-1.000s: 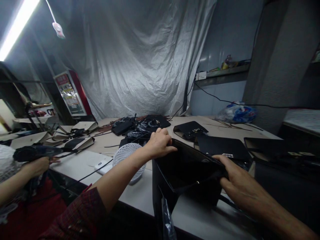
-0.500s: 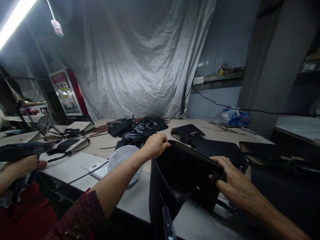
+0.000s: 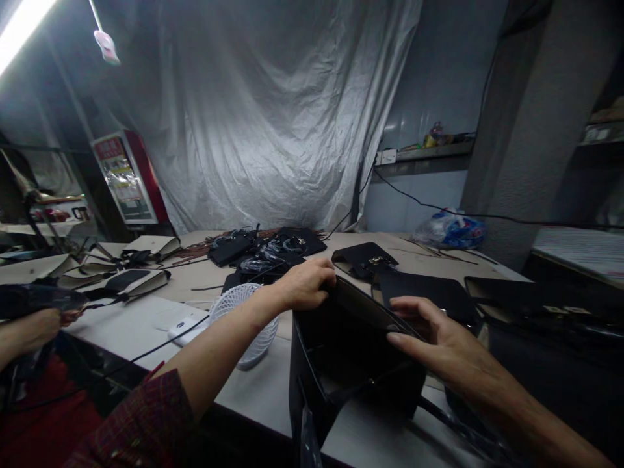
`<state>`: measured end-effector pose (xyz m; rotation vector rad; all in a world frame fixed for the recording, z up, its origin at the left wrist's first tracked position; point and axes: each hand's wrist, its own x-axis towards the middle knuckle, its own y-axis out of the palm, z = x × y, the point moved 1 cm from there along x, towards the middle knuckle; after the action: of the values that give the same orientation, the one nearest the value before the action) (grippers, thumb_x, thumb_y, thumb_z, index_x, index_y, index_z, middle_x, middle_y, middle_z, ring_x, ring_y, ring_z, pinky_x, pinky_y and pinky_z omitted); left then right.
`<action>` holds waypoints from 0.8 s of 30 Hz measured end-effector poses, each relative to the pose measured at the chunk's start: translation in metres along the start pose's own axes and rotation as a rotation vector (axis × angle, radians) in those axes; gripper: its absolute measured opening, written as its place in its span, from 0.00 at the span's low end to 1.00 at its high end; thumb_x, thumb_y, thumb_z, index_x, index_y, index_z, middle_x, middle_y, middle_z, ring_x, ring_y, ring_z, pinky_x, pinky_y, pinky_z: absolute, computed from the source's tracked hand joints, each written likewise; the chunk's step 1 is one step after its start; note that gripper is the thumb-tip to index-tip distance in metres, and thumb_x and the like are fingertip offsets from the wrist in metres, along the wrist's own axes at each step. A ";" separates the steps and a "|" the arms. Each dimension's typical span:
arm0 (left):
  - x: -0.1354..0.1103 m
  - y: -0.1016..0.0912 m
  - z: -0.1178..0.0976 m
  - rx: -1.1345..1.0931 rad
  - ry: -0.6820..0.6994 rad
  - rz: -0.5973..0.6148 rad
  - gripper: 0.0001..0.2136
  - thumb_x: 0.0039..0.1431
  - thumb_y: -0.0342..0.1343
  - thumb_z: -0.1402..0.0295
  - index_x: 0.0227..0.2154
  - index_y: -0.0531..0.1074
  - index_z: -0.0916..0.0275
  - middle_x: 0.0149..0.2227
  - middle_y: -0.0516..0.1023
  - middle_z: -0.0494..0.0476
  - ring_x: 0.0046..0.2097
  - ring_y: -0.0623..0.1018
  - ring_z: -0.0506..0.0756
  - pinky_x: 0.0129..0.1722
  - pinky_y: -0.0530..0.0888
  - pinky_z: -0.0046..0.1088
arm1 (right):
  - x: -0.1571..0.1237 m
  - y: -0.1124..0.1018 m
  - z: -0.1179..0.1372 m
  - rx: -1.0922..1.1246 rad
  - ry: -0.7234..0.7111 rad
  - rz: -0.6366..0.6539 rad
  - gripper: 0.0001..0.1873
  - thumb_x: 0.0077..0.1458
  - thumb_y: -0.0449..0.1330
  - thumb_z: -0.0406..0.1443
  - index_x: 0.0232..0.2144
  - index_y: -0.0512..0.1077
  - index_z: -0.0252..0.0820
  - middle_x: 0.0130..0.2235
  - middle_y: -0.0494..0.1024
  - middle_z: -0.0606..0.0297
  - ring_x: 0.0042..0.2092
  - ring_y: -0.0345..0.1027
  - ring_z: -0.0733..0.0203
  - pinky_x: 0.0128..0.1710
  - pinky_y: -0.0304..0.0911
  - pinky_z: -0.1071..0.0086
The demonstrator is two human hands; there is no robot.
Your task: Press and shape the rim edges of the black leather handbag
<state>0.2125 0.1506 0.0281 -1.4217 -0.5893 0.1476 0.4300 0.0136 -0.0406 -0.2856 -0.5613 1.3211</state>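
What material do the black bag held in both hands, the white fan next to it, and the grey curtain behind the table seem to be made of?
Black bag: probably leather or imitation leather; smooth, slightly shiny, stiff walls standing open between the left hand and right hand.
White fan: looks like moulded plastic, with a matt, thin-ribbed grille.
Grey curtain: likely thin plastic sheet; glossy, with sharp wrinkles.

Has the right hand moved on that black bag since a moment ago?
Yes. The right hand has let go of the near corner of the black bag and slid left along its rim, fingers now spread open. The left hand still grips the far edge.
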 end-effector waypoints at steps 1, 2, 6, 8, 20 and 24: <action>-0.001 -0.002 -0.001 0.013 0.040 0.010 0.10 0.50 0.56 0.74 0.36 0.74 0.60 0.50 0.69 0.55 0.50 0.70 0.56 0.52 0.69 0.30 | 0.001 0.002 -0.001 -0.002 -0.008 0.005 0.26 0.51 0.59 0.44 0.52 0.63 0.45 0.51 0.71 0.56 0.52 0.68 0.50 0.49 0.65 0.58; -0.001 -0.003 -0.003 0.023 0.069 0.020 0.10 0.49 0.57 0.74 0.36 0.75 0.60 0.51 0.69 0.56 0.52 0.69 0.57 0.53 0.69 0.32 | 0.002 0.002 -0.002 0.001 -0.021 0.011 0.25 0.52 0.59 0.43 0.52 0.63 0.45 0.50 0.72 0.56 0.51 0.68 0.51 0.49 0.65 0.58; 0.000 -0.007 -0.007 -0.009 0.106 0.045 0.06 0.48 0.59 0.72 0.31 0.74 0.62 0.52 0.68 0.57 0.52 0.68 0.58 0.53 0.69 0.33 | 0.000 0.000 0.004 -0.009 -0.035 0.002 0.22 0.51 0.59 0.42 0.48 0.65 0.45 0.48 0.74 0.58 0.49 0.69 0.52 0.48 0.65 0.59; 0.002 -0.009 -0.009 -0.036 0.130 0.048 0.05 0.47 0.60 0.72 0.30 0.73 0.62 0.52 0.68 0.57 0.53 0.68 0.58 0.54 0.69 0.33 | -0.002 -0.001 0.009 -0.027 -0.027 0.001 0.20 0.50 0.59 0.41 0.46 0.66 0.45 0.47 0.75 0.59 0.48 0.70 0.52 0.48 0.65 0.60; 0.002 -0.008 -0.014 -0.154 0.273 0.095 0.06 0.51 0.62 0.67 0.33 0.79 0.57 0.59 0.62 0.55 0.61 0.60 0.60 0.61 0.60 0.39 | -0.003 -0.003 0.011 -0.043 -0.037 -0.016 0.16 0.51 0.58 0.42 0.43 0.71 0.45 0.41 0.78 0.63 0.43 0.72 0.54 0.41 0.67 0.64; 0.005 -0.004 -0.006 -0.284 0.198 0.083 0.04 0.55 0.60 0.68 0.32 0.78 0.60 0.57 0.65 0.58 0.59 0.65 0.56 0.61 0.61 0.33 | -0.001 -0.004 0.008 -0.021 0.037 -0.001 0.18 0.53 0.58 0.46 0.43 0.70 0.45 0.38 0.78 0.64 0.39 0.73 0.55 0.36 0.67 0.65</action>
<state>0.2189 0.1467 0.0332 -1.7137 -0.3984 -0.0128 0.4288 0.0108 -0.0323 -0.3261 -0.5447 1.3072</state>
